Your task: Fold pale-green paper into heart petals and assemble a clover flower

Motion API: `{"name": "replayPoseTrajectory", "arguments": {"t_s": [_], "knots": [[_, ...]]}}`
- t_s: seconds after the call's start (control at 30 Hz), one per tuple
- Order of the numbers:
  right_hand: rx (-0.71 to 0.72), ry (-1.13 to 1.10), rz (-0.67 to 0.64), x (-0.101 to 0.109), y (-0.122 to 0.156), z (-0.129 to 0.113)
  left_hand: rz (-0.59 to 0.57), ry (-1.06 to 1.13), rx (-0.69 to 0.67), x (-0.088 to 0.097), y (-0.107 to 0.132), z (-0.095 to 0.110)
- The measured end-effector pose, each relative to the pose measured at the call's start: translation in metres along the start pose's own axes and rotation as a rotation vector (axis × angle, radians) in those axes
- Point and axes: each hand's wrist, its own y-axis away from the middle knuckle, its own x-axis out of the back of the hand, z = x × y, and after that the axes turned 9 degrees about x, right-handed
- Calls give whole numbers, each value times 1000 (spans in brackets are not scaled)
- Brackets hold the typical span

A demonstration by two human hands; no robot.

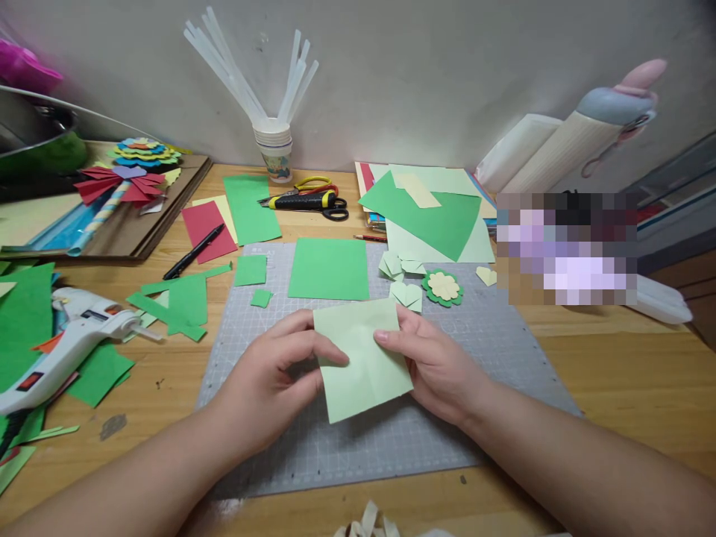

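A pale green square of paper [363, 365], faintly creased, is held up tilted over the grey cutting mat [268, 455]. My left hand [280, 373] grips its left edge, one finger lying across the front and the thumb tip hidden behind. On the right edge, my right hand [430, 358] pinches it with the thumb in front and the fingers behind. Just beyond lies a bright green paper square [329, 268]. Several folded pale green paper pieces [406, 295] rest beside a green and cream paper flower [443, 288]. A smaller green square [250, 270] lies on the left.
A white glue gun [78, 343] lies at the left among green scraps [187, 302]. Farther back are a black pen [193, 252], a cutter [302, 200], scissors [334, 211] and paper cups [278, 160] holding straws. Green sheets [436, 220] are stacked at the back right.
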Motion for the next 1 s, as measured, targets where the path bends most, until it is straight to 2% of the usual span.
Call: {"name": "replayPoseTrajectory", "arguments": {"t_s": [0.2,0.43,0.57,0.7,0.83,0.93,1.0], "knots": [[-35,-11,-8,4,-1,2,-87,-4,-28,0,1,-4],[-91,37,22,6,1,3,-81,200,-50,1,-2,-7],[-121,53,35,5,2,3,-90,224,-43,3,-2,-4],[-142,23,-39,2,3,1,-77,201,33,7,-1,1],[-212,136,-67,-1,6,0,-5,196,96,10,-1,7],[-226,214,-105,-2,8,1,100,271,229,9,-2,8],[-210,188,-156,-3,9,2,150,350,334,7,-4,7]]}}
